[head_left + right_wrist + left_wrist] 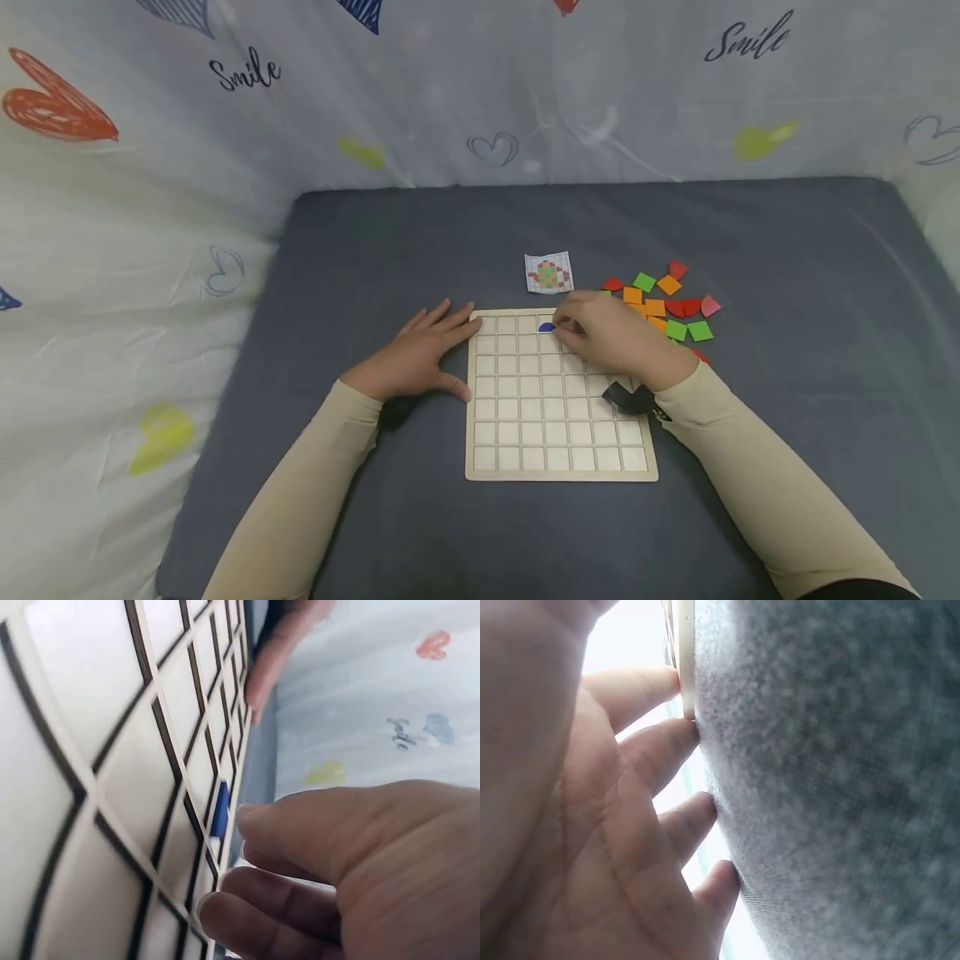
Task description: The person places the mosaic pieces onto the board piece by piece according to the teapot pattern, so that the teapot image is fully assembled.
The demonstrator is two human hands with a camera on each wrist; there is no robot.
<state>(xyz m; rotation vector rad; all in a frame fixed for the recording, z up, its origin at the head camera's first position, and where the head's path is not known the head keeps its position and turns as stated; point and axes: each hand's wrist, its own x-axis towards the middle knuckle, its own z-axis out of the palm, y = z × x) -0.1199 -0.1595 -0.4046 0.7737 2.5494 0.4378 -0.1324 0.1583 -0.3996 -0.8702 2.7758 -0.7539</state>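
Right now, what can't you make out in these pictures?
Head view: fine details on the card, too small.
Head view: part of the board, behind the right hand.
Left wrist view: most of the board, cut off by the top edge.
Right wrist view: whether the fingers pinch anything, behind the thumb.

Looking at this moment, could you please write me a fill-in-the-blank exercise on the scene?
In the head view, the person's left hand touches the ____ edge of the pale wooden grid board.
The small flat piece visible on the board is coloured ____.
Dark script lettering on the white printed backdrop reads "____".
Missing words: left; blue; Smile.
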